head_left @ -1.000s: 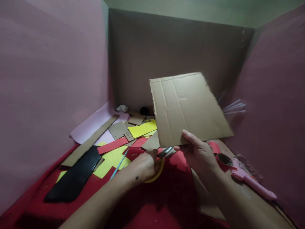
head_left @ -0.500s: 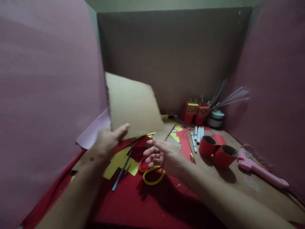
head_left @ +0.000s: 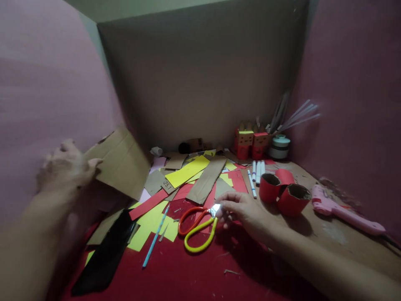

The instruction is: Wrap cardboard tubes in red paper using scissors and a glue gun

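At the left, my left hand (head_left: 67, 167) grips a flat piece of brown cardboard (head_left: 122, 161) by its edge, thumb on the near face. The hand is slightly blurred, and the cardboard is tilted, raised near the pink wall. My right hand (head_left: 241, 209) is closed at the pivot of a pair of scissors (head_left: 200, 248) with one red and one yellow handle loop. The fingers cover the blades. A blue pencil-like stick (head_left: 156, 236) lies left of the scissors on the red surface (head_left: 175, 280). A shiny black flat object (head_left: 105, 255) lies below the left hand.
Cardboard strips (head_left: 206, 179) and yellow paper (head_left: 188, 171) are scattered behind the scissors. To the right stand joined red tubes (head_left: 293, 202), beside white markers (head_left: 258, 172) and a pink glue gun (head_left: 344, 217). Red box figures (head_left: 246, 144) and a pale jar (head_left: 280, 146) stand farther back.
My left hand has carried the cardboard left and down, uncovering the paper scraps and black object. My right hand, earlier open above the scissors, has closed on them near the pivot.
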{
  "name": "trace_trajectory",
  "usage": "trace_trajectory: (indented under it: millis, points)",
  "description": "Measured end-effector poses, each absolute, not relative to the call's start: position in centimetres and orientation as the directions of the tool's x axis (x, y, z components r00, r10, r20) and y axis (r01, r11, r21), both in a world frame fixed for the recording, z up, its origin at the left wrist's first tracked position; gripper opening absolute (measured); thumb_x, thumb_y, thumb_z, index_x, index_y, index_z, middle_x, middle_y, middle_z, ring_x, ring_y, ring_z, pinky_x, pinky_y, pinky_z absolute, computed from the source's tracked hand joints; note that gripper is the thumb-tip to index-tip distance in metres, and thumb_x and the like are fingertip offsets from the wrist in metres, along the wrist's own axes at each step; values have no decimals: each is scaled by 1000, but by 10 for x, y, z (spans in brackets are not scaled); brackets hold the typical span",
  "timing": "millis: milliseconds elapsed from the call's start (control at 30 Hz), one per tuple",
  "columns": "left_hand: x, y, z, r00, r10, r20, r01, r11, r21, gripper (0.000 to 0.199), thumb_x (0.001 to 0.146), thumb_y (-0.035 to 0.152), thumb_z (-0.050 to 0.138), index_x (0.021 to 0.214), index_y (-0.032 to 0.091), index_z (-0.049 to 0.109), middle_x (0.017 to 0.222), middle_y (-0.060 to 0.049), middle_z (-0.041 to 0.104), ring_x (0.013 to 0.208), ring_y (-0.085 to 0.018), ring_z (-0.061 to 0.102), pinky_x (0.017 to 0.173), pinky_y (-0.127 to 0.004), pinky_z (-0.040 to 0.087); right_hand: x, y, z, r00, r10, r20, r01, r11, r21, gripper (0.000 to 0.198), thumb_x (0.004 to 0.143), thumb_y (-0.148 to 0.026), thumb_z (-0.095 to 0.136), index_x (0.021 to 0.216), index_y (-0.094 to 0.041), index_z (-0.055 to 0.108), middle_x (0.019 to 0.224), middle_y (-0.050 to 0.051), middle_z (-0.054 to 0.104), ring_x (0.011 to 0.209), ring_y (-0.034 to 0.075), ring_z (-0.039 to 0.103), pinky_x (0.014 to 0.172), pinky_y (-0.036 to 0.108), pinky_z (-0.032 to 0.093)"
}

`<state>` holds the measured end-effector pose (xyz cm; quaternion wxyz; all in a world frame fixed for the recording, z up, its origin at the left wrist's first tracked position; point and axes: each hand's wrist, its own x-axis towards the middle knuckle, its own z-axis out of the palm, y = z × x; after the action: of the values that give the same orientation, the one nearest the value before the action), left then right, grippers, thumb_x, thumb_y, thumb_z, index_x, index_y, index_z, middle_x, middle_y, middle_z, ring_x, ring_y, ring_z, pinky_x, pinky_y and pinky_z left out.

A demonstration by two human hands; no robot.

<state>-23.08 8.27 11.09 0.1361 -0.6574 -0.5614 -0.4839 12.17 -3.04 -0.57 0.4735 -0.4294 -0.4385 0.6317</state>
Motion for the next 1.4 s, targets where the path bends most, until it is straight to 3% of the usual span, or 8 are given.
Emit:
trace_trajectory:
  millis: [67, 133, 267, 533, 733, 1000, 1167, 1400]
  points:
    - [-208, 80, 108, -72, 536, 841, 904, -320, 282, 46, 79, 49, 57, 115, 22, 46, 117, -8, 58, 133, -43, 18, 87, -48, 35, 125, -27, -10, -138, 985, -100, -224, -129, -966, 12, 78, -24, 59, 81, -13, 58, 68, 4, 64, 49, 10, 56, 47, 24, 42]
    - [-175, 80, 97, 5, 715, 699, 945, -232, 231, 38, 84, 36, 48, 117, 18, 47, 124, -13, 53, 131, -42, 24, 93, -51, 32, 128, -23, -16, -100, 993, -65, -226, -86, -970, 14, 80, -28, 57, 82, -14, 57, 64, 2, 62, 49, 10, 55, 46, 24, 42]
    - [-103, 95, 50, 175, 913, 367, 910, -293, 294, 36, 75, 43, 59, 99, 17, 60, 91, -10, 67, 85, -28, 63, 71, -35, 45, 134, -19, -27, -6, 999, 49, -135, 47, -990, 16, 83, -31, 55, 80, -15, 58, 57, -3, 55, 48, 9, 51, 46, 23, 42]
    - [-48, 116, -16, 231, 972, 53, 868, -230, 440, 63, 50, 49, 77, 100, 17, 57, 78, -7, 65, 74, -27, 62, 57, -30, 39, 135, -18, -35, 27, 996, 83, -40, 84, -996, 20, 85, -33, 50, 83, -16, 60, 59, -2, 57, 50, 11, 57, 45, 22, 42]
    - [-54, 111, -19, 199, 980, -9, 826, -163, 540, 33, 60, 45, 68, 76, 18, 57, 62, 1, 56, 60, -20, 55, 52, -28, 34, 133, -18, -36, 14, 999, 30, -37, 31, -999, 20, 84, -32, 49, 80, -16, 60, 55, -1, 60, 44, 10, 56, 42, 20, 39]
    - [-40, 101, -23, 163, 986, 18, 660, -122, 741, 51, 41, 42, 82, 80, 19, 60, 63, 0, 60, 62, -22, 58, 52, -28, 35, 130, -13, -33, -35, 999, 13, -16, 13, -1000, 16, 84, -26, 48, 76, -17, 58, 56, -2, 58, 45, 9, 54, 43, 19, 41]
    - [-37, 85, -11, 217, 975, -42, 357, -39, 933, 36, 63, 44, 71, 84, 15, 62, 70, -6, 68, 59, -21, 63, 53, -30, 45, 138, 2, -26, -70, 997, -19, -50, -22, -999, 7, 82, -21, 52, 87, -19, 55, 67, -2, 59, 40, 6, 51, 38, 19, 39]
    - [-19, 58, -1, 358, 934, -13, 34, 1, 999, 40, 71, 45, 67, 96, 14, 64, 72, -6, 71, 56, -19, 64, 55, -30, 51, 144, 13, -29, -231, 971, 62, -279, -5, -960, 35, 78, -39, 62, 102, -17, 50, 66, -2, 58, 43, 9, 55, 33, 18, 37]
